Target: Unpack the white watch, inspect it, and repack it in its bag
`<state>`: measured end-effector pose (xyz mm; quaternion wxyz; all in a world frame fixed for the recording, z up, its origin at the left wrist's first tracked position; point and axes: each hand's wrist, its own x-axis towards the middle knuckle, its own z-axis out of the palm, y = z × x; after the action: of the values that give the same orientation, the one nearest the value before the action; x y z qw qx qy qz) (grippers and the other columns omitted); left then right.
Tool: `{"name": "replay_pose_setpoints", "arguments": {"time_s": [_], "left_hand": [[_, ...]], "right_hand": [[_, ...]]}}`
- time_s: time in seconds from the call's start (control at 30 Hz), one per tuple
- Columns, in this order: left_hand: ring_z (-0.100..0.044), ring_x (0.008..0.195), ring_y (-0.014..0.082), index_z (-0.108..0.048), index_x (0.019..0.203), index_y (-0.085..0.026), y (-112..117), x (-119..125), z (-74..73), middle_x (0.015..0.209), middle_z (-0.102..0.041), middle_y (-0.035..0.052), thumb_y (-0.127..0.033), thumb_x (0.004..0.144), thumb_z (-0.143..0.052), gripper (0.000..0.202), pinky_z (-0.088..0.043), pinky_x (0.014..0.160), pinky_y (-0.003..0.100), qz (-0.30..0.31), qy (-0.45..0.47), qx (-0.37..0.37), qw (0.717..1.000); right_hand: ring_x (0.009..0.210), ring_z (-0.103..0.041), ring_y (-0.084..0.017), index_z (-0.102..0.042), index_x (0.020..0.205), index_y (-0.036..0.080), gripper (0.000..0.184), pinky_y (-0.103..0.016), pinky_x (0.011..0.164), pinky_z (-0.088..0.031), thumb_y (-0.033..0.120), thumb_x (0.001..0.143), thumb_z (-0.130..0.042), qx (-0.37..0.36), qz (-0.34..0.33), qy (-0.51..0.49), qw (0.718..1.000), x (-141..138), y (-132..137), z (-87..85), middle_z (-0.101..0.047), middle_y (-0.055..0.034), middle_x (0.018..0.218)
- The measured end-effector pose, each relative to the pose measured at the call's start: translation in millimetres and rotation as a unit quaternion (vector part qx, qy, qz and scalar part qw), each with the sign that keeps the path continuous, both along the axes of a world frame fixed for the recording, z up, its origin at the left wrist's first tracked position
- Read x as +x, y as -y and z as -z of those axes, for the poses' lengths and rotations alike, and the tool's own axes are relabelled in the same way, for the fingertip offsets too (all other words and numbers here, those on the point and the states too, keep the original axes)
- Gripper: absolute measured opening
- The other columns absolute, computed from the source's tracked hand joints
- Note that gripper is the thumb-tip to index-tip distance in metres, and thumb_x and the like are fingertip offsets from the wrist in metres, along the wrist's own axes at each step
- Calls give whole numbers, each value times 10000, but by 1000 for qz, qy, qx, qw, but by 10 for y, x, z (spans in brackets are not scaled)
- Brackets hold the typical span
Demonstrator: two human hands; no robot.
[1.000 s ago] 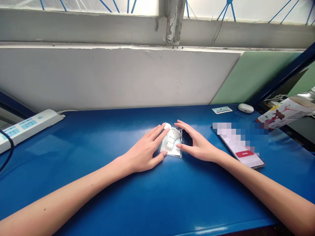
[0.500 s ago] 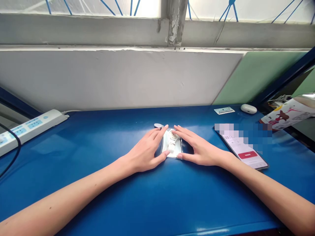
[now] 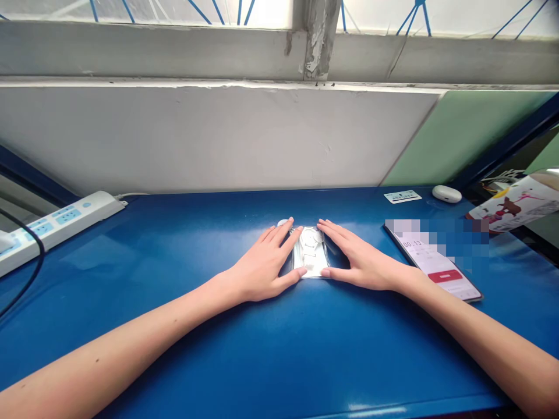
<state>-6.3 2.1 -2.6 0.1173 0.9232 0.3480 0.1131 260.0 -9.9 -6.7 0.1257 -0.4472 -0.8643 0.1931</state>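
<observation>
A small clear packet (image 3: 310,254) with white parts inside lies flat on the blue table (image 3: 183,244). My left hand (image 3: 266,267) rests flat against its left edge, fingers stretched forward and thumb at the near corner. My right hand (image 3: 360,262) lies flat against its right edge in the same way. Both hands press on the table beside the packet and grip nothing. A small round white piece (image 3: 283,222) peeks out just beyond my left fingertips.
A phone (image 3: 441,270) with a lit screen lies to the right. Behind it are a small white card (image 3: 402,196) and a white earbud case (image 3: 446,193). A white power strip (image 3: 52,224) with a black cable sits far left. A printed box (image 3: 517,203) lies at the right edge.
Both hands have closed in on the packet from either side and flattened. The packet now lies squared up between them.
</observation>
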Motion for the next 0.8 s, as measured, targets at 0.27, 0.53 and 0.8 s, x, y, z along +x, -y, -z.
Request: {"name": "replay_pose_setpoints", "arguments": {"time_s": [0.27,0.53,0.8], "left_hand": [[-337,1405,405,-323,1516,-96,16,3,19,1584,-268,244,-542,934,-502,755,-326,1121,574,-33,14,32,999],[-303,1441,388,-326,1508,-76,-23,-22,-41,1551,-347,241,-605,893,-541,840,-286,1156,539,-18,-14,26,999],[-269,1468,368,-259,1537,-80,-120,-106,-53,1583,-309,208,-691,868,-525,944,-276,1170,494,-17,-34,-3,999]], "right_hand": [[1490,-242,-358,-163,1587,229,848,-571,1170,-306,554,911,-558,55,-17,-10,998,23,-17,59,-239,-161,1634],[1501,-221,-340,-162,1586,204,897,-539,1183,-295,570,887,-588,48,-31,-22,998,40,-22,41,-217,-160,1641],[1487,-255,-355,-183,1584,219,904,-553,1168,-317,602,872,-589,51,-23,-8,998,20,-27,29,-237,-163,1634]]}}
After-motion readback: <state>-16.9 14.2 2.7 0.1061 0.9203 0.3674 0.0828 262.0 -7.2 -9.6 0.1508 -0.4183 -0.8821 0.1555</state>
